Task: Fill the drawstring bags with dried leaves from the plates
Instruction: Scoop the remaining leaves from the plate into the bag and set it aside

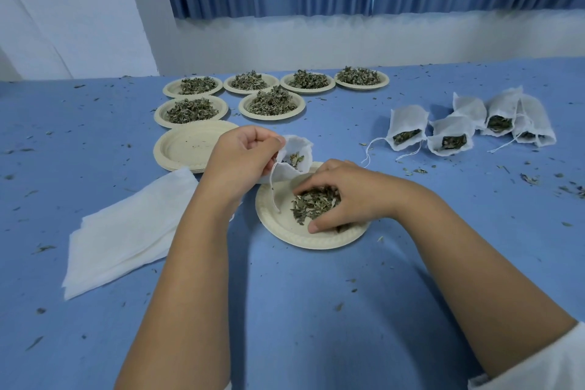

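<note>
Left hand (243,152) pinches open drawstring bag (292,161) above near paper plate (285,231); right hand (345,196) curls around dried leaves (313,204) on it. 6 full plates (272,103) sit farther back on bench (300,310), 5 filled bags (449,136) right.

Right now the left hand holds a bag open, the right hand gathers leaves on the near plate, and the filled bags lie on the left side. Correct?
No: the head view shows the filled bags on the right side. The left hand holds a bag open; the right hand gathers leaves on the near plate.
</note>
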The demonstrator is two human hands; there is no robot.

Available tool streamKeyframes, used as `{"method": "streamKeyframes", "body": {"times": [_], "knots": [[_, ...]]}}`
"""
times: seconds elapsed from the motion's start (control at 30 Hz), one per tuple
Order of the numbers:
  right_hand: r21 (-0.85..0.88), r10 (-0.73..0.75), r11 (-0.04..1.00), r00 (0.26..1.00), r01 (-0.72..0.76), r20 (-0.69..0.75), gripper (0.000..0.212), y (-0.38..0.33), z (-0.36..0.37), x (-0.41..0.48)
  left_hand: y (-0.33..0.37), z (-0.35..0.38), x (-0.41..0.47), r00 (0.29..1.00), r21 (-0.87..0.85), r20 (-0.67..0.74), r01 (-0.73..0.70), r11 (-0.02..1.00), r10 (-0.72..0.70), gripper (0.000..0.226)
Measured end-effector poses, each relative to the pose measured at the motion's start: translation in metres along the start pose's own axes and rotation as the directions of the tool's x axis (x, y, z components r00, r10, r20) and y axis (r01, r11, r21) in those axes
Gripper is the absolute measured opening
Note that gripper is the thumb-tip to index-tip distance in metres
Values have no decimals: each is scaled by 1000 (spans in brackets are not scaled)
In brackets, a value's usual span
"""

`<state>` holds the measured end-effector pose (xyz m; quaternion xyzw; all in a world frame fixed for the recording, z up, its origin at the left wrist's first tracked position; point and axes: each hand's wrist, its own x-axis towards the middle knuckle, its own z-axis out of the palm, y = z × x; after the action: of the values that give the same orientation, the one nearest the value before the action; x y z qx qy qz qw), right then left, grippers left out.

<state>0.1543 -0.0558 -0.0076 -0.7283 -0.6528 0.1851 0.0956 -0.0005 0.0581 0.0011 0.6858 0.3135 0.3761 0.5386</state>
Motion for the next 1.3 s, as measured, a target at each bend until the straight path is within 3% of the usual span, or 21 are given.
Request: {"method": "streamKeyframes", "body": {"times": [0.37,0.5,0.73,0.9,1.13,1.3], "knots": [[34,-31,999,982,38,-184,24,-6,12,11,0,1,0,1000,13,-2,-5,1000,5,9],[254,13,966,967,54,-255,19,-5,4,7,1,0,-1,999,-1,-37,-14,1000,14,10],[647,143,736,888,200,-437,14,-4,-13,0,2,-2,1,986,-62,-165,-5,998,-5,11],[764,207,532,819,365,-535,19,-4,-20,-2,3,1,1,990,-27,-139,-5,1000,1,10],[871,210,300,864,388,-457,16,-14,-15,1,3,8,-1,995,52,-96,-9,999,14,10],[918,198,287,921,273,-336,12,-15,-14,1,5,13,-2,997,48,-78,-6,999,9,9]]}}
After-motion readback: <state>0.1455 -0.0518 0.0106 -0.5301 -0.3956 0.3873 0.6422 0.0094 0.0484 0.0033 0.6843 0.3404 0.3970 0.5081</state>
